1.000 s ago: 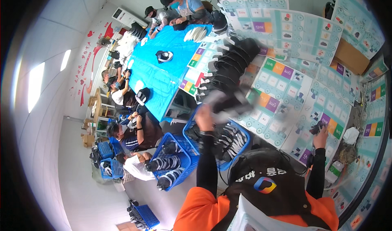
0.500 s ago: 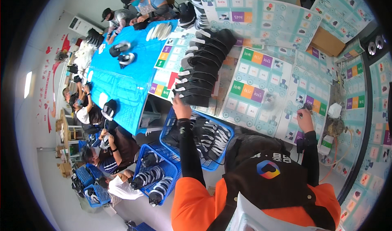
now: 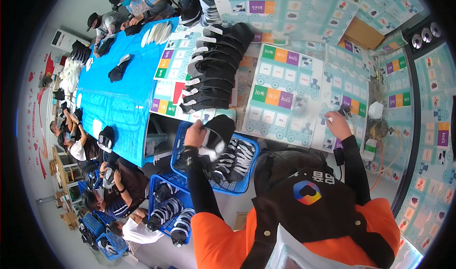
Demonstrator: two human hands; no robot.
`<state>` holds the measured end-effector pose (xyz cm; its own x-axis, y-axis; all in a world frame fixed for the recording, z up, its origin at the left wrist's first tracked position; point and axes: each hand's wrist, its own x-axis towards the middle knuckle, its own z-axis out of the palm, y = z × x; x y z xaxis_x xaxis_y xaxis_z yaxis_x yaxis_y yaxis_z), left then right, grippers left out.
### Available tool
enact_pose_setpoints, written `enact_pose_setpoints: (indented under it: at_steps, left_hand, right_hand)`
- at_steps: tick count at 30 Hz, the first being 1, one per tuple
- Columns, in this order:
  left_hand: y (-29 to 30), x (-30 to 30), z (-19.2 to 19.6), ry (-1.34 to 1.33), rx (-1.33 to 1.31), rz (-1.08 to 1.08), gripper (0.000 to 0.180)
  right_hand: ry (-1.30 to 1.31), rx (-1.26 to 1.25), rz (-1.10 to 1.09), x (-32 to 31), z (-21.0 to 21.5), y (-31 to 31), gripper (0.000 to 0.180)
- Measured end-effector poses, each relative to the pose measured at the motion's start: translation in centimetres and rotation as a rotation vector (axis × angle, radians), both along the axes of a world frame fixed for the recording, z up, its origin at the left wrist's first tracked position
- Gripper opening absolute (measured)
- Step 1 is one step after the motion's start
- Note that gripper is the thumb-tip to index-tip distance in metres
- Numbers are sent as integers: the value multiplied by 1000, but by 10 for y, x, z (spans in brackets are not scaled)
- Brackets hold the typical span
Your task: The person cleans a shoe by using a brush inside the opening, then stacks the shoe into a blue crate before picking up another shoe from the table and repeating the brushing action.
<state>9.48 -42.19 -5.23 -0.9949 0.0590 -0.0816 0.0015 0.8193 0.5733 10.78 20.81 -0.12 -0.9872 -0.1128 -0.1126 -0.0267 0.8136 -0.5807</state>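
My left hand (image 3: pixel 194 135) grips the edge of a black, cap-shaped piece (image 3: pixel 220 129) with a whitish inside, tilted above a blue basket. Just beyond it, a long row of nested black pieces (image 3: pixel 216 74) with light edges lies along the left side of the worktable. My right hand (image 3: pixel 337 125) is over the right part of the worktable, fingers curled and pinched together. At its fingertips is a small dark object (image 3: pixel 345 110), too small to make out.
The blue basket (image 3: pixel 244 186) under my left arm holds nested black-and-white pieces; another blue basket (image 3: pixel 156 188) stands left of it. Co-workers sit around a blue-covered table (image 3: pixel 118 102) at the left. An orange hose (image 3: pixel 381 152) hangs at the right edge of my worktable.
My left hand has drawn a black cap-shaped piece off the near end of the row and toward me, over the basket. The whole view has shifted slightly.
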Motion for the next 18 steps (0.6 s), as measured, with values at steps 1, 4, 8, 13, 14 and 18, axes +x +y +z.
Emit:
enact_pose_setpoints:
  at_steps: [1,4,8,13,14,18]
  left_hand:
    - [14,3,14,-3,67,71,17]
    - [69,13,46,63,207,227,16]
    - [147,15,43,280,272,94,15]
    - [234,8,58,169,479,56,39]
    - [240,8,70,164,487,58,42]
    - [248,15,83,215,475,3,44]
  right_hand:
    - [-42,8,13,-4,10,-7,17]
    - [-217,-257,92,-16,22,-36,22]
    - [-234,-542,328,-30,40,-119,52]
    - [147,-482,213,-47,36,-157,39]
    - [100,-510,142,-47,45,-156,30]
    - [108,-675,52,-39,30,-139,18]
